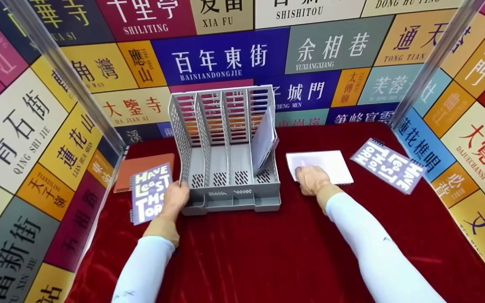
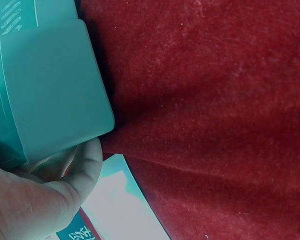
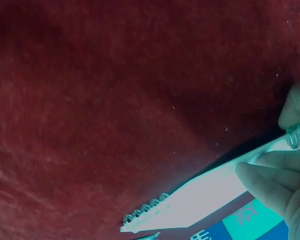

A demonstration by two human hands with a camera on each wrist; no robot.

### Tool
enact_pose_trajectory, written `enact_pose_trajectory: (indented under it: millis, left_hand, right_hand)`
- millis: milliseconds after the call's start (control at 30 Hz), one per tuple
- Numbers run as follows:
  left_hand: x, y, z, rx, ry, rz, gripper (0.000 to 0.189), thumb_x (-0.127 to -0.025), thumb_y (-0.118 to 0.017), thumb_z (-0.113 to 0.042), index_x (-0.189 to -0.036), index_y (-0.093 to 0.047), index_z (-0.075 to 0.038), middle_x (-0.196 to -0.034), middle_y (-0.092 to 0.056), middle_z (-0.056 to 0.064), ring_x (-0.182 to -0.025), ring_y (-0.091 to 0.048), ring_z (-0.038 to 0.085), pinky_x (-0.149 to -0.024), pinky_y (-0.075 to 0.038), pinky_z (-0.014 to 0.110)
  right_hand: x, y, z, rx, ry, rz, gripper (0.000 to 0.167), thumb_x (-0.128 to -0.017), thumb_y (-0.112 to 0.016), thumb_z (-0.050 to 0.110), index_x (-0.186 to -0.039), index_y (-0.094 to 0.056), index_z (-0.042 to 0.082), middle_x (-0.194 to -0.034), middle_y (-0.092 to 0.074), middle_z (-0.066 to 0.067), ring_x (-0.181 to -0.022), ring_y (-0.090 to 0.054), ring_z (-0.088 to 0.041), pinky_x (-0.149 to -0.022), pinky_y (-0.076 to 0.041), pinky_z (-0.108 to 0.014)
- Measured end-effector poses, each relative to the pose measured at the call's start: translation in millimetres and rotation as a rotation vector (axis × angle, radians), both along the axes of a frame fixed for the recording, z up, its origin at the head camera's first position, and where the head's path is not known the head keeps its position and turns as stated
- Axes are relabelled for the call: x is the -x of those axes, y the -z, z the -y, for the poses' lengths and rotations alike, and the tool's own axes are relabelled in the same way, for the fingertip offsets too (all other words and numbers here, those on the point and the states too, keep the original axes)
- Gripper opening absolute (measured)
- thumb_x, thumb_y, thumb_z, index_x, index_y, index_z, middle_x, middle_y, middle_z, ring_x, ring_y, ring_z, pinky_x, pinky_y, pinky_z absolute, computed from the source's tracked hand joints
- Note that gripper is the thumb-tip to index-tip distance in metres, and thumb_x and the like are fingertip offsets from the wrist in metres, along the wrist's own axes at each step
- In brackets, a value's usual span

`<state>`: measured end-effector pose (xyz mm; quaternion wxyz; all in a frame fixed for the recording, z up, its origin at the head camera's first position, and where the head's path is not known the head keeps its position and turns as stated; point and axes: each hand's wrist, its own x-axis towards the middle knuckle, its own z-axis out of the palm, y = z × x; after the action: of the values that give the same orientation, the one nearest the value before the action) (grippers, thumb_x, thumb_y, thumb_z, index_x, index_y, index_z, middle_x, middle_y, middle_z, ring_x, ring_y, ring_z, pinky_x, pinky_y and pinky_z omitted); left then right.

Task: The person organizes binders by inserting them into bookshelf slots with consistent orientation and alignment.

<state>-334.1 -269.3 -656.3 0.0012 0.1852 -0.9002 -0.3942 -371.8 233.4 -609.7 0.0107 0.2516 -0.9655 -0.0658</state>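
A grey desktop file organizer (image 1: 230, 197) with several upright slots stands on the red cloth. My left hand (image 1: 176, 198) grips its front left corner; in the left wrist view the fingers (image 2: 87, 160) curl against the corner's edge. A spiral notebook (image 1: 264, 139) leans upright in the rightmost slot. To the right of the organizer, my right hand (image 1: 312, 180) pinches the near left edge of a white-paged spiral notebook (image 1: 331, 165). In the right wrist view, fingertips (image 3: 247, 172) lie on its pale face, with wire rings (image 3: 145, 209) along its lower edge.
Left of the organizer, a purple notebook (image 1: 141, 206) with white lettering overlaps a reddish-brown one (image 1: 126, 170). Another lettered purple notebook (image 1: 387, 166) lies at the far right. Behind the red cloth (image 1: 246, 261) rise walls of coloured sign panels (image 1: 225, 57) with clear corner posts.
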Motion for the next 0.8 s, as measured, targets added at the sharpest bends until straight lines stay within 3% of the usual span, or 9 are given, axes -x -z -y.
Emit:
enact_pose_trajectory:
  millis: [200, 333, 433, 500, 600, 667, 767, 800]
  left_hand:
    - [-10.2, -17.3, -6.3, -0.014, 0.012, -0.014, 0.046, -0.106, -0.043, -0.035, -0.103, -0.075, -0.002, -0.118, -0.076, 0.026, -0.098, -0.067, 0.038, -0.092, -0.056, 0.056]
    - [-15.3, -28.8, -10.1, -0.034, 0.013, -0.008, 0.044, -0.107, -0.043, -0.031, -0.104, -0.075, 0.001, -0.122, -0.074, 0.03, -0.101, -0.066, 0.041, -0.098, -0.055, 0.059]
    - [-9.8, -20.9, -6.8, -0.024, 0.011, -0.001, 0.046, -0.107, -0.043, -0.032, -0.108, -0.076, 0.001, -0.127, -0.075, 0.029, -0.107, -0.068, 0.042, -0.102, -0.055, 0.06]
    - [-3.0, -7.6, -1.7, -0.002, 0.009, -0.006, 0.048, -0.107, -0.043, -0.035, -0.111, -0.077, -0.001, -0.128, -0.076, 0.027, -0.109, -0.07, 0.041, -0.103, -0.056, 0.059]
    - [7.5, 14.1, 7.8, 0.007, 0.015, 0.0, 0.052, -0.108, -0.042, -0.039, -0.116, -0.078, -0.002, -0.132, -0.077, 0.025, -0.114, -0.072, 0.041, -0.106, -0.056, 0.059]
    - [11.1, 21.7, 12.0, 0.001, 0.022, -0.006, 0.053, -0.109, -0.041, -0.04, -0.118, -0.078, -0.003, -0.134, -0.076, 0.025, -0.116, -0.072, 0.041, -0.106, -0.056, 0.059]
    - [9.4, 21.5, 9.7, 0.006, 0.024, -0.023, 0.051, -0.108, -0.042, -0.04, -0.113, -0.078, -0.003, -0.127, -0.077, 0.026, -0.108, -0.071, 0.039, -0.1, -0.057, 0.058]
    - [4.0, 11.2, 4.6, -0.004, 0.024, -0.013, 0.049, -0.108, -0.043, -0.038, -0.112, -0.077, -0.003, -0.127, -0.076, 0.026, -0.107, -0.071, 0.04, -0.101, -0.057, 0.058]
  right_hand:
    - [2.9, 6.1, 3, 0.118, 0.123, 0.029, 0.026, -0.081, -0.076, 0.005, -0.105, -0.067, -0.003, -0.088, -0.078, -0.023, -0.088, -0.081, -0.045, -0.078, -0.068, -0.059]
    - [4.9, 6.4, 4, 0.19, 0.231, 0.076, 0.031, -0.082, -0.072, 0.006, -0.111, -0.07, -0.006, -0.105, -0.077, -0.025, -0.103, -0.077, -0.049, -0.088, -0.066, -0.061]
    - [4.1, 7.1, 2, 0.21, 0.294, 0.109, 0.041, -0.084, -0.064, 0.007, -0.12, -0.068, -0.011, -0.123, -0.067, -0.03, -0.117, -0.065, -0.053, -0.093, -0.064, -0.064]
    - [2.5, 8.4, 2, 0.209, 0.326, 0.137, 0.047, -0.085, -0.06, 0.008, -0.127, -0.064, -0.013, -0.131, -0.059, -0.03, -0.123, -0.058, -0.053, -0.094, -0.062, -0.066]
    - [0.3, 10.0, 2, 0.207, 0.347, 0.149, 0.049, -0.087, -0.059, 0.011, -0.129, -0.062, -0.014, -0.135, -0.056, -0.031, -0.125, -0.056, -0.056, -0.092, -0.062, -0.068]
    - [-0.5, 9.7, 3, 0.198, 0.356, 0.15, 0.048, -0.09, -0.061, 0.012, -0.13, -0.061, -0.014, -0.134, -0.058, -0.031, -0.124, -0.059, -0.056, -0.093, -0.062, -0.068]
    - [-0.6, 8.3, 2, 0.145, 0.342, 0.156, 0.049, -0.092, -0.067, 0.015, -0.13, -0.061, -0.015, -0.126, -0.063, -0.031, -0.116, -0.066, -0.055, -0.093, -0.063, -0.066]
    - [-0.3, 7.4, 2, 0.131, 0.333, 0.162, 0.047, -0.092, -0.07, 0.015, -0.128, -0.062, -0.015, -0.123, -0.066, -0.031, -0.113, -0.069, -0.054, -0.094, -0.064, -0.065]
